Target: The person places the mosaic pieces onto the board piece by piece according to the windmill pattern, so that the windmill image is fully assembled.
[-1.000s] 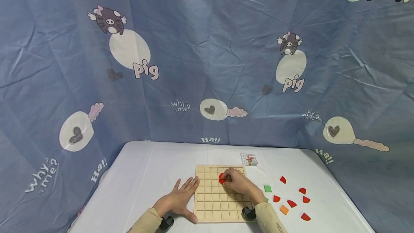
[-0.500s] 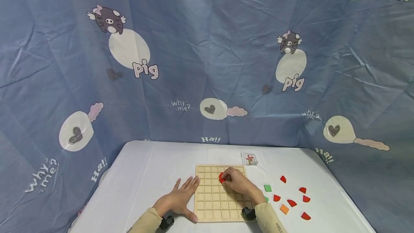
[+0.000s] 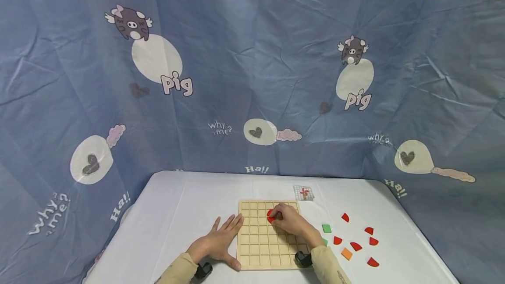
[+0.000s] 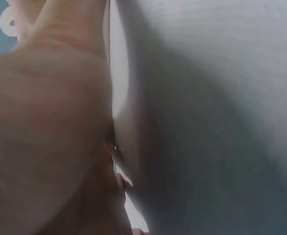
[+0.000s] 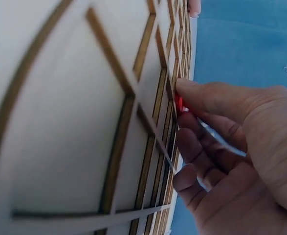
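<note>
A wooden grid board (image 3: 254,239) lies on the white table in the head view. My left hand (image 3: 217,242) is spread flat beside it, fingertips and thumb at its left edge. Over the upper part of the grid, my right hand (image 3: 291,221) has its fingers bent, thumb and fingertips pinching a red quarter-circle tile (image 5: 179,103). Red tile (image 3: 270,216) surface shows left of those fingertips in the head view, with a thin gap line across it. The rest of it is hidden by the hand. The left wrist view shows mostly blurred skin and table.
Several loose red quarter-circle tiles (image 3: 356,246) lie right of the board. Among them are an orange square tile (image 3: 346,254) and a green square tile (image 3: 326,228); another green tile (image 3: 325,242) is partly hidden by the right wrist. A pattern card (image 3: 304,193) lies behind the board.
</note>
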`<state>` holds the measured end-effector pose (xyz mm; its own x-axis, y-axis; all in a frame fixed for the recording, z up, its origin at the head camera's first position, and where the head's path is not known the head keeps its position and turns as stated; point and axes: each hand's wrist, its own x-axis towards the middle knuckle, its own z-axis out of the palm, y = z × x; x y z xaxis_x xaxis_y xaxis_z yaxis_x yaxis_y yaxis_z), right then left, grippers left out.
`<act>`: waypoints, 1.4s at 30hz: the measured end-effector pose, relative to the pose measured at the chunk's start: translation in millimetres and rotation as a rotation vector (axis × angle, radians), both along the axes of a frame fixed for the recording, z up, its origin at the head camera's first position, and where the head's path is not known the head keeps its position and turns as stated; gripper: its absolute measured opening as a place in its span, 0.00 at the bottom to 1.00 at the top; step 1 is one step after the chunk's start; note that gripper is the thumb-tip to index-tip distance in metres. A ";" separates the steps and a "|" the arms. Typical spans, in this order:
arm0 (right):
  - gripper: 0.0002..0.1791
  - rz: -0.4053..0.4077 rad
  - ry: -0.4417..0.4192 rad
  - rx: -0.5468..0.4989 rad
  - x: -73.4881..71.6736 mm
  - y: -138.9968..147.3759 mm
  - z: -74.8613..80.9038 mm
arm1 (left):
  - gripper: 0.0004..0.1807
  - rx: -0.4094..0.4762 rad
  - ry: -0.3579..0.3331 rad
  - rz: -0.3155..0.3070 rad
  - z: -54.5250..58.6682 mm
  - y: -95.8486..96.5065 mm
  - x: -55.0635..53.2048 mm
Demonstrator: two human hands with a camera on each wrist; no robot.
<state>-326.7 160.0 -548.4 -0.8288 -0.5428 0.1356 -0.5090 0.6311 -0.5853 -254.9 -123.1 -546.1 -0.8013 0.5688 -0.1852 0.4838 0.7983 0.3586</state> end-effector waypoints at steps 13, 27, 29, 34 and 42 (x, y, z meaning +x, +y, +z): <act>0.08 -0.082 -0.075 -0.030 -0.3 -4.5 2.4 | 0.74 0.003 0.003 -0.003 2.4 0.0 0.0; 0.07 -0.097 -0.054 -0.076 4.9 14.7 8.2 | 0.74 -0.006 0.005 -0.007 -0.4 -0.4 -1.4; 0.07 -0.115 -0.037 -0.083 6.4 23.9 10.8 | 0.74 -0.005 0.005 -0.004 -0.5 0.0 -1.7; 0.08 -0.234 -0.041 -0.102 6.8 50.6 13.1 | 0.74 -0.002 0.009 -0.002 0.2 0.2 -1.3; 0.12 -0.456 -0.022 -0.091 5.1 99.8 14.2 | 0.74 -0.010 0.012 0.003 1.1 0.0 0.0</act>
<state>-321.5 259.8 -534.2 -0.9833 -0.1091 0.1453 -0.1784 0.7328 -0.6567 -254.9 -123.1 -545.1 -0.8051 0.5646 -0.1814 0.4857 0.8033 0.3446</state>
